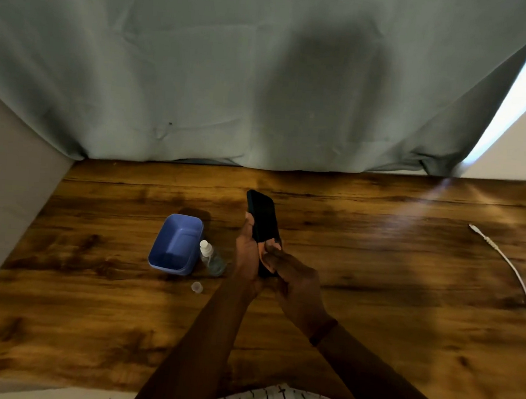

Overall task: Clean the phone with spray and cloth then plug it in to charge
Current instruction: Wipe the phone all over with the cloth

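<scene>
A black phone [263,217] is held upright above the middle of the wooden table [373,304]. My left hand [245,255] grips its left edge and lower back. My right hand [290,276] closes around the phone's lower end, thumb on the screen side; I cannot tell whether a cloth is between the fingers. A small clear spray bottle [210,256] with a white nozzle stands just left of my left hand, and its clear cap [196,286] lies on the table in front of it. A white charging cable [504,262] lies at the far right, plug end pointing left.
A blue plastic tub [176,244] sits beside the spray bottle on its left. A grey-green curtain [235,69] hangs behind the table's far edge. A pale wall borders the table on the left.
</scene>
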